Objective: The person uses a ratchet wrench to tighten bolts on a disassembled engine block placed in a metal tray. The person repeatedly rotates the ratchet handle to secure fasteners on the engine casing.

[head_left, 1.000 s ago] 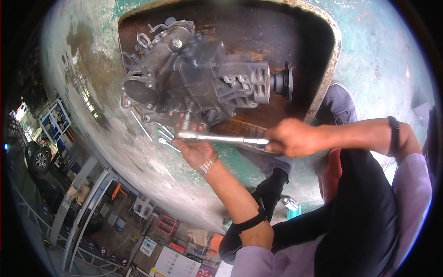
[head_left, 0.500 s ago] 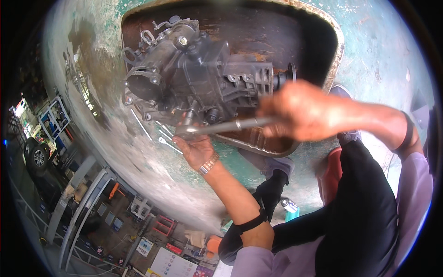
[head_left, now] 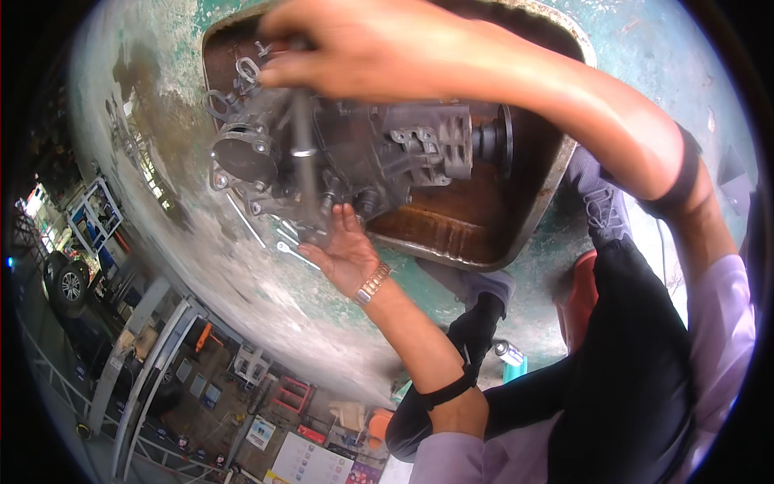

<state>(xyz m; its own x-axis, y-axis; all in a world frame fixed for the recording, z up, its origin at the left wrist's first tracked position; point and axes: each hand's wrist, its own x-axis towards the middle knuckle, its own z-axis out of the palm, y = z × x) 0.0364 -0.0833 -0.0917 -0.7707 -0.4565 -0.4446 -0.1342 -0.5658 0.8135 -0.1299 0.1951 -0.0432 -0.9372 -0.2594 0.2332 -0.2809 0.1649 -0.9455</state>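
A dark grey gearbox [head_left: 355, 141] lies in a rusty metal tray. Above its near left part, my right hand [head_left: 355, 48] is closed round the far end of a long-handled ratchet wrench [head_left: 303, 153], blurred by motion. The wrench runs toward me, its head low beside the gearbox's near side. There my left hand [head_left: 352, 256], with a metal-band watch [head_left: 372, 284] on the wrist, is palm up with fingers stretched and thumb apart, beside the wrench head. Blur hides whether it touches the head. My right forearm covers the gearbox's far side.
The rusty tray [head_left: 516, 242] stands on a worn green surface. Several wrenches [head_left: 295, 253] lie left of my left hand. A spray can [head_left: 508, 352] and a red object [head_left: 577, 302] are near my legs. Shelving and a vehicle wheel [head_left: 69, 282] show at lower left.
My right hand has swung the wrench handle from the right side to the far left, over the gearbox. My left hand has stayed near the wrench head, its fingers now more spread.
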